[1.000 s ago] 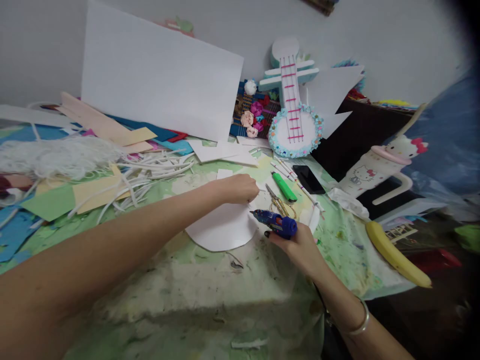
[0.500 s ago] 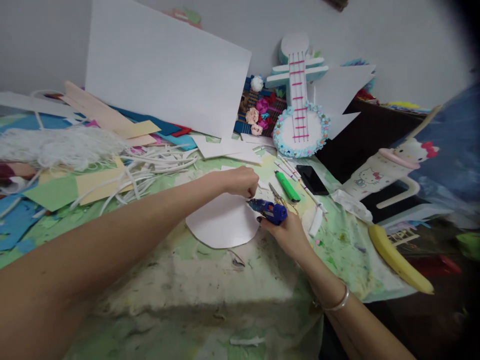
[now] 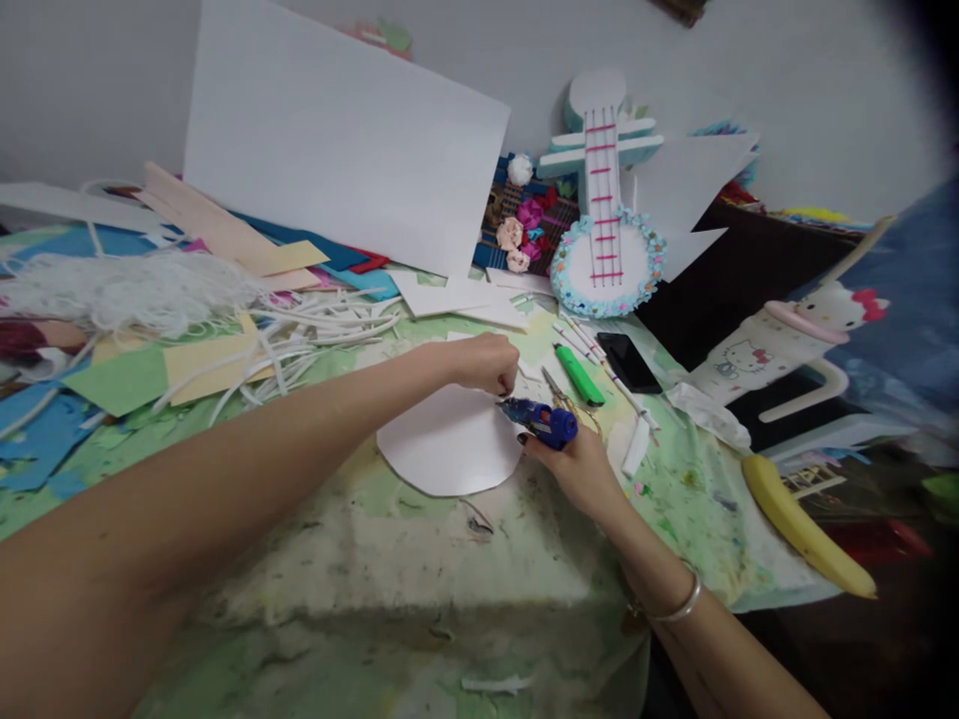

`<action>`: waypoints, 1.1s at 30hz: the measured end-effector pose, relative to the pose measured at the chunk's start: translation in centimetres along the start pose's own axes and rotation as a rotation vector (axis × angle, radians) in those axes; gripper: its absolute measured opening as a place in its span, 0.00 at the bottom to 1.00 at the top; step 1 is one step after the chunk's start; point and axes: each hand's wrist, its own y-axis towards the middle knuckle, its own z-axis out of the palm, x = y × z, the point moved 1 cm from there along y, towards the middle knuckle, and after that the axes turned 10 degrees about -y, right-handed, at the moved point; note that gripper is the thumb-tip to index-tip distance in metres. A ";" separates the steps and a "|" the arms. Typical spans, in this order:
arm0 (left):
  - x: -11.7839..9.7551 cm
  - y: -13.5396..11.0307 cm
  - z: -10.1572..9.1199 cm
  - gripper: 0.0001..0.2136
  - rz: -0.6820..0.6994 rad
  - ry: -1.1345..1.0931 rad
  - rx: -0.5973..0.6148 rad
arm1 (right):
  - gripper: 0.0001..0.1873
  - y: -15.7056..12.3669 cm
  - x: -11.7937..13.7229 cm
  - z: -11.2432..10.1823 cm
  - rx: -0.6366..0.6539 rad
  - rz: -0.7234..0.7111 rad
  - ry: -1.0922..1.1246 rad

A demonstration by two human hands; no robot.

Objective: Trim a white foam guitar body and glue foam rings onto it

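Note:
My right hand [image 3: 570, 461] grips a blue glue gun [image 3: 550, 424], its nozzle pointing left towards my left hand. My left hand [image 3: 486, 363] is closed in a fist just above the far part of a white rounded board [image 3: 450, 449]. Whatever its fingers may hold is hidden from this side. The board lies flat on the stained green cloth, partly covered by my left forearm. Just beyond the glue gun are gold-handled scissors [image 3: 588, 417] and a bright green cutter [image 3: 578, 374].
A white lute-shaped model [image 3: 605, 250] with a blue frilled rim stands at the back, beside a large white board [image 3: 337, 140]. Paper scraps and white cords [image 3: 300, 345] cover the left. On the right are a black phone [image 3: 629, 361], a banana [image 3: 805, 529] and a white cup [image 3: 749, 355].
The whole view has shifted slightly, so the table's things sit a little further right. Both hands keep nearly the same pose, with the nozzle still close to my left hand.

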 end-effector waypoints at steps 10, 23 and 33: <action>0.1 -0.1 0.1 0.12 0.010 -0.007 -0.001 | 0.12 -0.2 0.0 -0.1 0.018 0.001 -0.006; -0.5 -0.6 0.3 0.12 -0.028 0.005 -0.043 | 0.09 -1.3 0.0 -0.8 0.019 0.022 -0.018; -0.7 -0.9 0.6 0.10 -0.019 0.018 -0.036 | 0.11 -3.2 -1.0 -1.9 -0.026 0.064 -0.018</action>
